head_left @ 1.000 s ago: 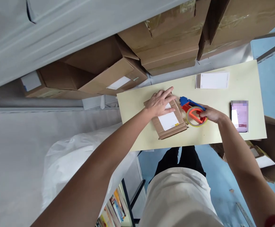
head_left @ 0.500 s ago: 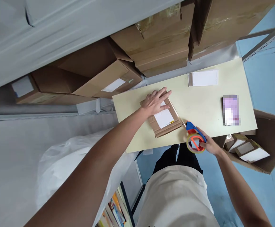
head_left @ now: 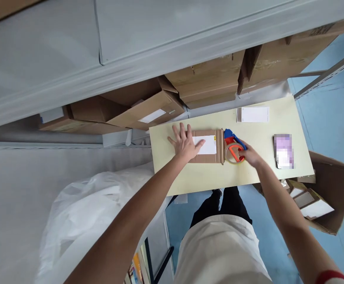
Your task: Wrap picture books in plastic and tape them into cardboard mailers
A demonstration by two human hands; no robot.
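Observation:
A small cardboard box (head_left: pixel 219 146) with a white label (head_left: pixel 207 145) lies on the pale yellow table (head_left: pixel 195 180). My left hand (head_left: pixel 185 143) presses flat on its left end, fingers spread. In my right hand (head_left: pixel 250 154) is a blue and red tape dispenser (head_left: pixel 232 138), with the roll of tape on it. The dispenser's head is at the box's right edge; whether tape is stuck there is too small to tell.
Behind the table stand large cardboard boxes (head_left: pixel 210 88) under a grey shelf. White cards (head_left: pixel 255 114) and a blurred purple item (head_left: pixel 283 148) lie on the table. An open carton (head_left: pixel 334 189) holding small boxes is at right. White plastic (head_left: pixel 80 205) is at left.
The small box has turned so its sides run nearly level. My left hand has shifted to its left end with fingers spread wider. The tape dispenser has moved up and left to the box's right edge.

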